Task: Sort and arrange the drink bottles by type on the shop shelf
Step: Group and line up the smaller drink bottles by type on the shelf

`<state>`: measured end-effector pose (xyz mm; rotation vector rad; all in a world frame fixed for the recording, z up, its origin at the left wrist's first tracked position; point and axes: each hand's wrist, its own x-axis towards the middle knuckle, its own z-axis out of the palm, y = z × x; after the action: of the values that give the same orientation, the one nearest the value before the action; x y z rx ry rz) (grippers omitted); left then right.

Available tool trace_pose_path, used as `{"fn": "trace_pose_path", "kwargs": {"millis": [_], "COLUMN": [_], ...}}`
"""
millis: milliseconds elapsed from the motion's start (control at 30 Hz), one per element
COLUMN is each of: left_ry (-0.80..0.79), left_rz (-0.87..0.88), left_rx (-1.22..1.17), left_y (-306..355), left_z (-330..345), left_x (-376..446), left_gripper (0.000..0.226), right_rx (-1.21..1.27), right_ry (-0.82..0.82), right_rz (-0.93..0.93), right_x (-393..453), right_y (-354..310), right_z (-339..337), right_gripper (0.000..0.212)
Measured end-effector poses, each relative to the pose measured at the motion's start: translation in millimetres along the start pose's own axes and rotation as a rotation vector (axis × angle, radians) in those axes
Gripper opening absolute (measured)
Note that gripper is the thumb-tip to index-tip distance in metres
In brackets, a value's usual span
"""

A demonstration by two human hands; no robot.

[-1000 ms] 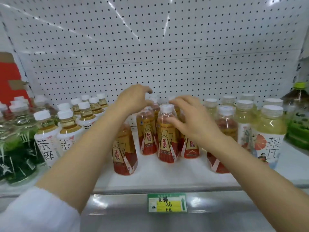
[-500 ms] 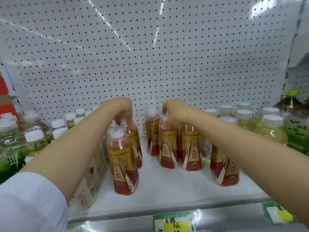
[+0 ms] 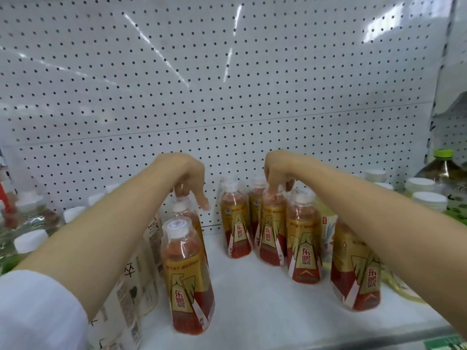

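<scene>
Several orange drink bottles with gold and red labels stand on the white shelf (image 3: pixel 255 309). My left hand (image 3: pixel 182 173) reaches to the back and its fingertips pinch the cap of the rear left orange bottle (image 3: pixel 190 219), with the index finger sticking out. Another orange bottle (image 3: pixel 187 276) stands in front of it. My right hand (image 3: pixel 280 168) grips the top of a middle orange bottle (image 3: pixel 273 238), hiding its cap. More orange bottles stand beside it (image 3: pixel 235 223) (image 3: pixel 303 248), and one (image 3: pixel 353 276) stands partly behind my right forearm.
White-capped tea bottles with pale labels (image 3: pixel 131 294) crowd the left side under my left arm. Pale yellow tea bottles with white caps (image 3: pixel 428 200) and a large green-capped bottle (image 3: pixel 444 168) stand at the right. A white pegboard wall (image 3: pixel 227 97) backs the shelf.
Both hands dropped from hovering over the bottles onto two bottle tops. My left index finger now points outward. The view has moved closer and slightly left.
</scene>
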<state>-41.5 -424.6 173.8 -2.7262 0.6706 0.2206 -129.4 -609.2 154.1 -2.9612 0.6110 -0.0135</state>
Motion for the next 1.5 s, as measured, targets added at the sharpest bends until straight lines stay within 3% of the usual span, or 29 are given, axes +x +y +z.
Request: {"fn": "trace_pose_path", "kwargs": {"millis": [100, 233, 400, 700, 833, 933, 1133, 1500], "left_ry": [0.198, 0.183, 0.252, 0.191, 0.206, 0.214, 0.237, 0.273], "left_rz": [0.150, 0.283, 0.335, 0.353, 0.363, 0.363, 0.361, 0.358], "left_rx": [-0.125, -0.214, -0.317, -0.286, -0.258, -0.248, -0.232, -0.253], "left_y": [13.2, 35.9, 40.9, 21.0, 16.5, 15.2, 13.5, 19.7], "left_z": [-7.1, -1.9, 8.1, 4.3, 6.6, 8.9, 12.0, 11.2], "left_x": [7.7, 29.1, 47.3, 23.3, 16.7, 19.0, 21.5, 36.1], "left_gripper": [0.085, 0.087, 0.070, 0.065, 0.064, 0.062, 0.062, 0.060], "right_rx": [-0.022, -0.108, -0.045, -0.044, -0.030, -0.008, -0.022, 0.230], "right_ry": [-0.043, 0.060, 0.061, 0.007, 0.119, 0.021, -0.026, -0.062], "right_rz": [0.048, 0.080, 0.091, 0.025, -0.168, -0.258, -0.280, -0.326], "right_x": [10.8, 13.4, 25.1, 38.8, 37.9, 40.6, 51.2, 40.2], "right_y": [1.5, 18.4, 48.1, 52.0, 35.5, 24.3, 19.7, 16.2], "right_z": [-2.9, -3.6, -1.5, -2.1, -3.5, -1.1, 13.6, 12.2], "right_gripper": [0.069, 0.038, 0.054, 0.061, 0.070, 0.070, 0.071, 0.061]}}
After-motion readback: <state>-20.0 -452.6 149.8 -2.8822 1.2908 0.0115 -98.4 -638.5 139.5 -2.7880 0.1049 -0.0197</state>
